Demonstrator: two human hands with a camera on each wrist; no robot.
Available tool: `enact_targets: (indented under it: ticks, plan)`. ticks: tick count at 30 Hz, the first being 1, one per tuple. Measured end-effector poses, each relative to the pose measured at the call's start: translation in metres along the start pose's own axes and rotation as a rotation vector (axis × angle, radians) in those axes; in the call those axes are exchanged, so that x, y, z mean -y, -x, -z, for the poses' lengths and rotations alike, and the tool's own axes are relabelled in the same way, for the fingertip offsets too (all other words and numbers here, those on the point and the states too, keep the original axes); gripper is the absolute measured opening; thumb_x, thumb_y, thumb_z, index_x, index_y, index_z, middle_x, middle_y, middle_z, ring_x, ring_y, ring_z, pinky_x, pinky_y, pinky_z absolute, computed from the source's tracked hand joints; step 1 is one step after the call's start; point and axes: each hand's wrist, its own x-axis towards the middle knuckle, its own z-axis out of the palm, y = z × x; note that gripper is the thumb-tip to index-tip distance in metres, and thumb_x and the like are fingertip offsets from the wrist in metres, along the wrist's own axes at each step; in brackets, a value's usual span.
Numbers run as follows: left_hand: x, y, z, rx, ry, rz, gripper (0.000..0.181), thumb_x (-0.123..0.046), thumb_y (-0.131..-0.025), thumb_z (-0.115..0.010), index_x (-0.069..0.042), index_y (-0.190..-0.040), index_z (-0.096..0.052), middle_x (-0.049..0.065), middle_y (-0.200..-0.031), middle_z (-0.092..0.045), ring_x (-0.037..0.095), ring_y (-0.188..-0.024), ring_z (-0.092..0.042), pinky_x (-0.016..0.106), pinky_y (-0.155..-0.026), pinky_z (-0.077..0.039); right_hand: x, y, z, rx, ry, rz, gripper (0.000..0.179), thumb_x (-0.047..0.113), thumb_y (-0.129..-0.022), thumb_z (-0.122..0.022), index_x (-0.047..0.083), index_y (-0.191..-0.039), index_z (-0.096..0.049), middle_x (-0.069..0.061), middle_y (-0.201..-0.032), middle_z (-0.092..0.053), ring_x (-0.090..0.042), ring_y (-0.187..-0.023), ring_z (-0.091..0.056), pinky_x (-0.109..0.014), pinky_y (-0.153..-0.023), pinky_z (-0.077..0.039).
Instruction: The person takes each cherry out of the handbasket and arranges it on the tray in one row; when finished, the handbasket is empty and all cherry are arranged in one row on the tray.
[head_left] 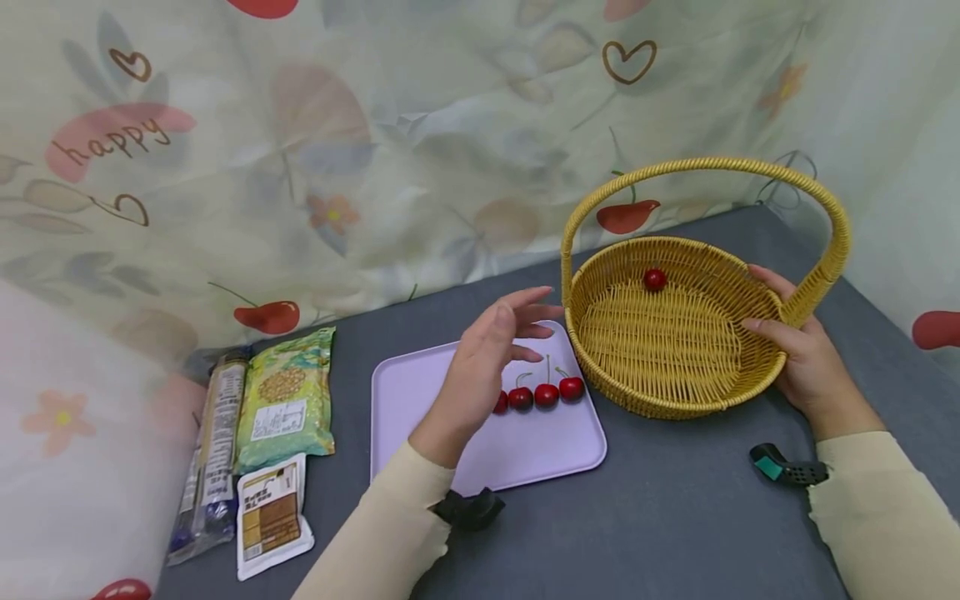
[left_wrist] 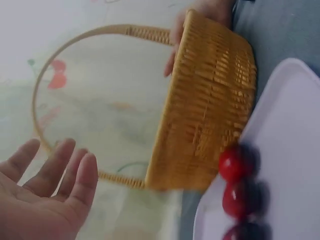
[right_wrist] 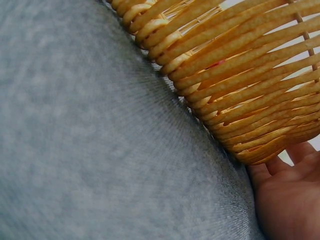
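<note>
My left hand (head_left: 480, 358) hovers over the lilac tray (head_left: 420, 392), fingers spread and slightly bent, holding nothing. Beside it on the tray lies a row of several red cherries (head_left: 546, 396), some with green stems; the hand partly hides the leftmost. At the right stands a round golden wicker basket (head_left: 667, 408) with a tall arched handle, and one cherry (head_left: 655, 279) lies inside near its back wall. My right hand (head_left: 817, 367) grips the basket's right side by the handle's base, its thumb over the rim. The left wrist view shows the basket's woven side (left_wrist: 205, 105) beyond my hand.
On the left lie a green food packet (head_left: 285, 400), a long clear-wrapped package (head_left: 213, 450) and a small white-and-brown pouch (head_left: 272, 517). A patterned curtain (head_left: 420, 167) hangs behind the grey-covered table (head_left: 637, 500). The basket's left side stands close to the tray's right edge.
</note>
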Motion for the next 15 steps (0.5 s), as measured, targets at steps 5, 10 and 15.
enact_targets:
  ticks: [5, 10, 15]
  plan:
    - [0.004, -0.039, -0.025, 0.091, 0.039, 0.028, 0.084, -0.073, -0.110, -0.028, -0.010, -0.159, -0.054, 0.010, -0.143, -0.068, 0.026, -0.123, -0.066, 0.044, -0.094, -0.059, 0.001, -0.001, 0.001, -0.004, 0.017, -0.003, 0.068, -0.020, -0.106, -0.040, 0.007, -0.168, -0.036, -0.014, -0.156, -0.046, -0.020, -0.134, -0.059, -0.030, -0.092, -0.059]
    - [0.015, -0.079, -0.049, 0.148, 0.095, 0.099, 0.076, -0.064, -0.116, -0.023, -0.012, -0.160, -0.054, 0.006, -0.142, -0.069, 0.017, -0.121, -0.067, 0.038, -0.095, -0.058, 0.001, 0.000, 0.001, -0.012, 0.033, -0.009, 0.068, -0.020, -0.106, -0.041, 0.008, -0.169, -0.036, -0.014, -0.157, -0.046, -0.020, -0.134, -0.060, -0.030, -0.092, -0.059]
    - [0.032, -0.109, -0.068, 0.153, 0.112, 0.201, 0.066, -0.054, -0.119, -0.025, -0.011, -0.159, -0.055, 0.005, -0.139, -0.070, 0.013, -0.119, -0.068, 0.035, -0.096, -0.058, 0.001, 0.001, -0.001, -0.010, 0.036, -0.014, 0.069, -0.019, -0.106, -0.042, 0.011, -0.168, -0.038, -0.013, -0.159, -0.044, -0.020, -0.136, -0.059, -0.030, -0.093, -0.059]
